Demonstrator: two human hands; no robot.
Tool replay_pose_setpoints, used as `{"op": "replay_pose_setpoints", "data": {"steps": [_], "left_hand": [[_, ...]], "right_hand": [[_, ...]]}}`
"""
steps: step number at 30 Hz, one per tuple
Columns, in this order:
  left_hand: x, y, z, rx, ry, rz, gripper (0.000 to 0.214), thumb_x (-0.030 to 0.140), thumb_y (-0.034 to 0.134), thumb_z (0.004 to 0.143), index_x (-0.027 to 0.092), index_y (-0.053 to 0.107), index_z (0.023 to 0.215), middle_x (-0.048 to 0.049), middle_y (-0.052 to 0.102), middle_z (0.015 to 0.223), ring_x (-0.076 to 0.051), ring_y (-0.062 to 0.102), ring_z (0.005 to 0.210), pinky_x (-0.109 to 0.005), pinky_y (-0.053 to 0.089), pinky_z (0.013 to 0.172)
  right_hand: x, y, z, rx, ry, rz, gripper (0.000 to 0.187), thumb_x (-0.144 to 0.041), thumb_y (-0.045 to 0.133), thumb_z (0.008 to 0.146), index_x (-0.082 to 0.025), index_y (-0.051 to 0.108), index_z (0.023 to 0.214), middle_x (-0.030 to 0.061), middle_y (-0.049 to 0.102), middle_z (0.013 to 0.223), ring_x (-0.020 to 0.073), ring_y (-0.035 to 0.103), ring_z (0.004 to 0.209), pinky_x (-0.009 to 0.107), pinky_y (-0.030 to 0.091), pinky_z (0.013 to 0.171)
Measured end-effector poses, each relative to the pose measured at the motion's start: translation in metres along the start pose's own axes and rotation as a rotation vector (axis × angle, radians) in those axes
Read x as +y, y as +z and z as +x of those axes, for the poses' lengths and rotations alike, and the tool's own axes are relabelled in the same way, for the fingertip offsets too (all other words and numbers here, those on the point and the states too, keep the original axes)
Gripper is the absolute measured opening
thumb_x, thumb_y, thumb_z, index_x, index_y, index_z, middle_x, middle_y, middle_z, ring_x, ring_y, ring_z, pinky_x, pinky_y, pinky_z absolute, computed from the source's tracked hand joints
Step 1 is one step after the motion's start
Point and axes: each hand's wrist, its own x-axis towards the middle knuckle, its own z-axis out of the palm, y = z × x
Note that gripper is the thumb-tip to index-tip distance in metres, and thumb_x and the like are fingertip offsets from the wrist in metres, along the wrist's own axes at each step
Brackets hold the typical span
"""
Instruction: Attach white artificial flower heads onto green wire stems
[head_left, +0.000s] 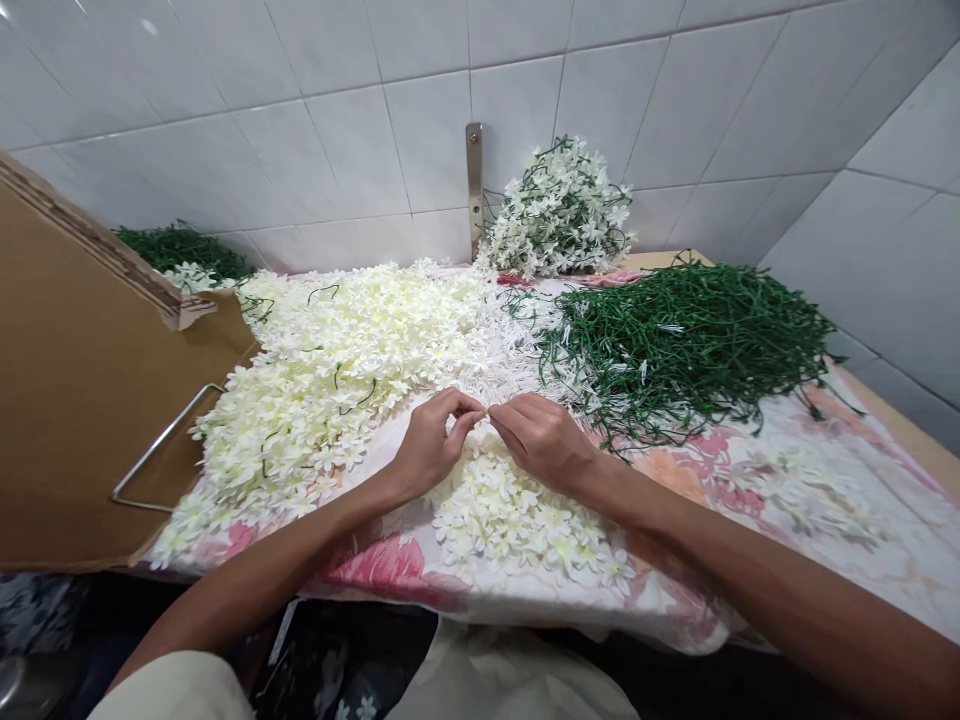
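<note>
Over the white blossoms (510,510), both hands (431,445) (544,440) pinch one flower (487,411).

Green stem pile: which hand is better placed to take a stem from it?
Right, probably. The right hand sits just beside the green stem pile; the left hand is farther off, on the side of the cream blossoms.

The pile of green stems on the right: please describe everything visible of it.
The pile of green stems is a wide, loose, tangled heap of thin dark green wiry strands, plastic by the look, with a few small white bits caught in it. It lies on the flowered cloth, right of the white flowers, whose edge it meets. The right hand is close to its near left edge; contact cannot be told.
</note>
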Motion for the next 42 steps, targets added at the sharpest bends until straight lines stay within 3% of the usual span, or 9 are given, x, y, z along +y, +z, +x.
{"op": "replay_pose_setpoints", "data": {"steps": [6,10,16,22,30,33,36,42], "left_hand": [[-0.003,0.001,0.002,-0.07,-0.15,-0.252,0.017,0.029,0.058,0.086,0.016,0.064,0.079,-0.0025,0.064,0.076,-0.013,0.058,0.068,-0.025,0.046,0.065],[-0.004,0.0,0.002,-0.09,-0.217,-0.4,0.018,0.031,0.06,0.084,0.014,0.065,0.079,-0.0033,0.064,0.076,-0.013,0.058,0.068,-0.025,0.047,0.066],[-0.004,-0.003,-0.002,-0.032,-0.229,-0.364,0.017,0.03,0.061,0.083,0.014,0.066,0.081,-0.0039,0.064,0.078,-0.013,0.058,0.068,-0.025,0.047,0.066],[-0.006,-0.002,-0.008,-0.021,-0.157,-0.285,0.016,0.029,0.059,0.084,0.015,0.065,0.078,-0.0027,0.064,0.073,-0.014,0.059,0.068,-0.026,0.047,0.066],[-0.015,-0.009,-0.009,-0.009,-0.127,-0.172,0.023,0.039,0.06,0.084,0.017,0.066,0.082,-0.0044,0.068,0.083,-0.019,0.062,0.081,-0.03,0.048,0.077],[-0.02,-0.014,-0.008,0.013,-0.147,-0.155,0.028,0.043,0.061,0.083,0.018,0.066,0.093,-0.0063,0.068,0.096,-0.022,0.062,0.093,-0.032,0.047,0.084],[-0.025,-0.015,-0.009,0.012,-0.165,-0.13,0.029,0.044,0.06,0.083,0.019,0.065,0.096,-0.0059,0.066,0.099,-0.022,0.06,0.097,-0.032,0.046,0.087],[-0.02,-0.013,-0.014,-0.065,-0.111,-0.008,0.024,0.043,0.057,0.086,0.022,0.063,0.093,-0.0033,0.065,0.098,-0.022,0.06,0.097,-0.028,0.048,0.075]], "right_hand": [[0.001,-0.002,0.002,0.088,0.072,0.164,0.015,-0.017,0.049,0.092,-0.014,0.06,0.082,0.0059,0.067,0.068,0.0149,0.058,0.059,0.025,0.044,0.058],[0.002,-0.004,0.004,0.138,0.084,0.233,0.011,-0.021,0.056,0.09,-0.015,0.058,0.08,0.0033,0.064,0.064,0.0125,0.056,0.053,0.024,0.043,0.053],[0.001,-0.007,0.007,0.114,0.008,0.207,0.009,-0.013,0.051,0.089,-0.015,0.059,0.085,0.0053,0.068,0.071,0.0132,0.059,0.059,0.024,0.044,0.058],[-0.005,-0.014,0.007,-0.015,-0.108,-0.051,0.022,-0.011,0.046,0.087,-0.017,0.055,0.069,0.0014,0.058,0.056,0.0131,0.05,0.052,0.027,0.034,0.054],[-0.018,-0.018,0.016,0.006,-0.06,-0.137,0.02,-0.014,0.045,0.085,-0.017,0.055,0.068,-0.0004,0.056,0.054,0.0126,0.046,0.048,0.027,0.028,0.048],[-0.017,-0.034,0.012,0.015,-0.003,-0.106,0.022,-0.012,0.045,0.084,-0.017,0.055,0.065,-0.0014,0.055,0.053,0.0109,0.044,0.047,0.026,0.03,0.048],[-0.007,-0.062,-0.009,0.142,0.128,-0.017,0.024,-0.006,0.046,0.083,-0.016,0.057,0.064,-0.0015,0.057,0.053,0.0087,0.046,0.047,0.023,0.036,0.048],[0.042,-0.14,-0.098,0.411,0.608,-0.077,0.009,-0.016,0.061,0.081,-0.019,0.064,0.073,0.0001,0.065,0.066,0.0133,0.058,0.06,0.027,0.049,0.058]]}}
